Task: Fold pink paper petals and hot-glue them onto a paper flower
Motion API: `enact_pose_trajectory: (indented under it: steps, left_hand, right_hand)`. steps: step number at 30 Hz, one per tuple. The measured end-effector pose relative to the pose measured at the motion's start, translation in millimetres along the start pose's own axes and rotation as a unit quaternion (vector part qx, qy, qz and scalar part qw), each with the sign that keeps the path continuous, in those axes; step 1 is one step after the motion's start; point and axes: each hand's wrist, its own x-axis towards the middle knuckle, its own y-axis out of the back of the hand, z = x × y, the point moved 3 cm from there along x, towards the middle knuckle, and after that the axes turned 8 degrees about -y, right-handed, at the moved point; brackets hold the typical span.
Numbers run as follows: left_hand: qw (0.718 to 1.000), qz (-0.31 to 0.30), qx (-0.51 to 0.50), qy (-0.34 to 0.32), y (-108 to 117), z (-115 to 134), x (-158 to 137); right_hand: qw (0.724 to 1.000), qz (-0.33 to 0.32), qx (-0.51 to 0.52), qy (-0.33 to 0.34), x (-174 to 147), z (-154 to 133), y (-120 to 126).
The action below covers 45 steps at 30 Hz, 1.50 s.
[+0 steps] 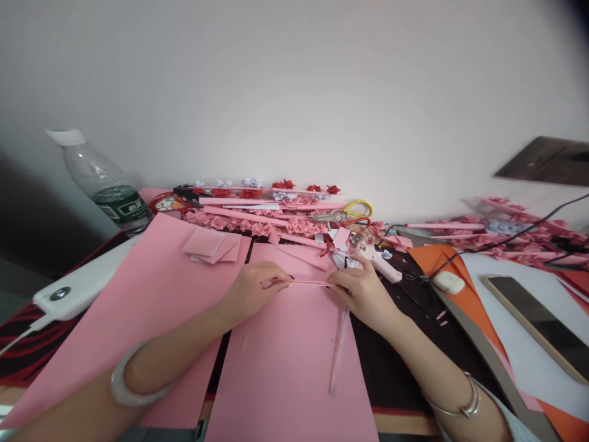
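A thin folded strip of pink paper (pixel 309 283) stretches between my two hands. My left hand (pixel 257 285) pinches its left end between thumb and fingers, and my right hand (pixel 363 291) pinches the right end. Below the strip lies a large pink sheet (pixel 294 368). Under my right hand, a slim pale pointed stick-like thing (pixel 339 353) rests on that sheet; its kind is unclear. To the left, small pink paper squares (pixel 211 244) sit in a loose pile on another big pink sheet (pixel 170 331).
Paper flowers on pink stems (pixel 257 224) line the wall, with yellow-handled scissors (pixel 343 215) among them. A glue gun (pixel 380 261) lies beyond my right hand. A water bottle (pixel 108 184) and white power bank (pixel 83 282) stand left; a phone (pixel 538 322) lies right.
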Motion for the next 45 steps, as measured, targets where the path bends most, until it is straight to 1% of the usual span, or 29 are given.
enact_pose_trajectory:
  steps: [8,13,21,29,35,38,45]
  left_hand:
    - [1.000,0.006,-0.021,0.018,-1,-1,-1]
    - [1.000,0.003,-0.011,0.018,-1,-1,-1]
    - [1.000,-0.012,0.016,-0.012,-4,1,-2]
    - [0.999,-0.003,0.010,-0.042,-5,3,-2]
    - [0.999,0.000,0.024,-0.046,-5,3,-2]
    - [0.999,0.006,0.025,-0.044,-4,2,-2]
    - [0.999,0.009,0.027,-0.046,-3,1,-1]
  right_hand:
    - [1.000,-0.007,0.009,-0.012,1,2,-1]
    - [0.999,0.015,0.031,-0.012,2,-1,2]
    - [0.999,0.026,0.044,0.009,2,-10,-2]
    - [0.997,0.043,0.065,0.022,1,-9,-4]
    - [0.997,0.027,0.071,-0.016,3,-6,-3]
    - [0.997,0.029,0.070,-0.034,4,0,-3]
    - [0.995,0.036,0.081,-0.035,4,5,-3]
